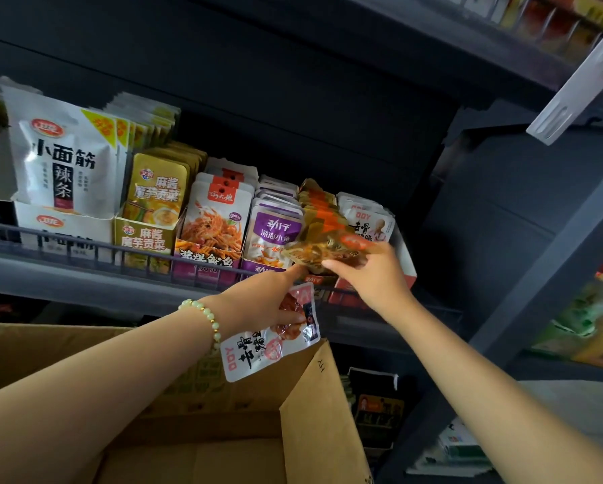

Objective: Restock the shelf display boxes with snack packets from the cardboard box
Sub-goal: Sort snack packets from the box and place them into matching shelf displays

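- Our right hand (373, 281) pinches an orange-brown packet (324, 248) high above the cardboard box (314, 413), at the front of the display boxes (406, 256).
- Our left hand (258, 302), just above the cardboard box, grips a hanging white packet (268, 344).
- The rows look nearly full, so we judge restocking far along, with both packets unplaced. We cannot tell what remains in the box.

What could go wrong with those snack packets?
1. The white packet dangles from the left hand, whose forefinger stretches toward the shelf. It might slip toward the cardboard box below.
2. The right hand pinches the brown packet at the tightly packed orange row. Pushing it in could crumple it.
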Motion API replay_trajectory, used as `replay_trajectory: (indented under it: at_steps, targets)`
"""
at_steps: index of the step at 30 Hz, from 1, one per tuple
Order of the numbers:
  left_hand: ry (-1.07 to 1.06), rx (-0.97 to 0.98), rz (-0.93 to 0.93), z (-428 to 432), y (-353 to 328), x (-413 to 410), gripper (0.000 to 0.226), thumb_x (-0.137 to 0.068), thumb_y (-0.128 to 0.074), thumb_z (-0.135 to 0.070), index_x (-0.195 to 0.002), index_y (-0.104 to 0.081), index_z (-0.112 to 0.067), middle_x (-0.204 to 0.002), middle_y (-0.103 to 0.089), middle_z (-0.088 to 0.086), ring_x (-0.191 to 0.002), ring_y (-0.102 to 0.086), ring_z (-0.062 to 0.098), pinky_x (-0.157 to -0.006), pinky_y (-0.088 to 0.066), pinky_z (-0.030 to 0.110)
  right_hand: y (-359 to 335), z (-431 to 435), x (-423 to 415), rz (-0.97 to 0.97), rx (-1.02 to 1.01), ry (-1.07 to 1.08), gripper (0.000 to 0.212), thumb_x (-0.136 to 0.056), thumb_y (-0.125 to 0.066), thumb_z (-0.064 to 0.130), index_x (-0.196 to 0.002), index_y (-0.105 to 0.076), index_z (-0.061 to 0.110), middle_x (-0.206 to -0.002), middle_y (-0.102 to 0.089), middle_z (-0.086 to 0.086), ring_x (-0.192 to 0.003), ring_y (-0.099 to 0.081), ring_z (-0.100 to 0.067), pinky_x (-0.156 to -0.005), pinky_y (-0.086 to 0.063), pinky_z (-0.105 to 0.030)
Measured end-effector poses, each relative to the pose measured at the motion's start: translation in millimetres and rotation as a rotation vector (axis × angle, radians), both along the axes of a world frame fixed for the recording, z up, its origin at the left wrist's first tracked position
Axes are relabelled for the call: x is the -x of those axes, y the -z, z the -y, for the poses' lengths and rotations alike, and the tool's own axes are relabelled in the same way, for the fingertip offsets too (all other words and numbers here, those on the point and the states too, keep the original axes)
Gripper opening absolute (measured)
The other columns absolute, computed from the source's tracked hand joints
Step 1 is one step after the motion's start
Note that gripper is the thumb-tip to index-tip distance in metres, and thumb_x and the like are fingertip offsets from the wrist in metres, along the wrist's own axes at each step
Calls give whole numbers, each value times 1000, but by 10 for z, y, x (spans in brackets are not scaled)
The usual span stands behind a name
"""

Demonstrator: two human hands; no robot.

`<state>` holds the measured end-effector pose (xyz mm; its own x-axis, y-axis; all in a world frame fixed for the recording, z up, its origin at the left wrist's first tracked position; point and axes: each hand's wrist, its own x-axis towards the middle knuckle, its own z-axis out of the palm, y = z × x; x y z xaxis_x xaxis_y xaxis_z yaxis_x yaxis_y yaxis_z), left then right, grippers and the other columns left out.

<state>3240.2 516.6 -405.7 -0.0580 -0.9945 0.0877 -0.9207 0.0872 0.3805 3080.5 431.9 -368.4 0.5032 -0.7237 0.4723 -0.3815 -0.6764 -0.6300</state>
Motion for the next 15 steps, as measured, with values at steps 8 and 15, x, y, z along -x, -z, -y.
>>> replay_trajectory:
  at_steps: [8,15]
  targets:
    - [19,-1,-30,-19,-27,-34,72,-91,-62,-34,-149,-19,-25,-76,-59,-4,-57,-53,6,-46,-41,15,-135,87,-2,-268,155,117,13,-78,-78,26,-79,-74,13,-78,-71,3,-78,-66,-13,-75,-55,-37]
    - [5,22,-73,-9,-14,-18,75,-89,-65,-34,-149,-20,-29,-83,-57,-9,-60,-54,2,-47,-40,14,-320,183,-72,-528,15,284,65,-67,-84,40,-118,-54,14,-110,-56,4,-104,-55,-17,-88,-50,-34]
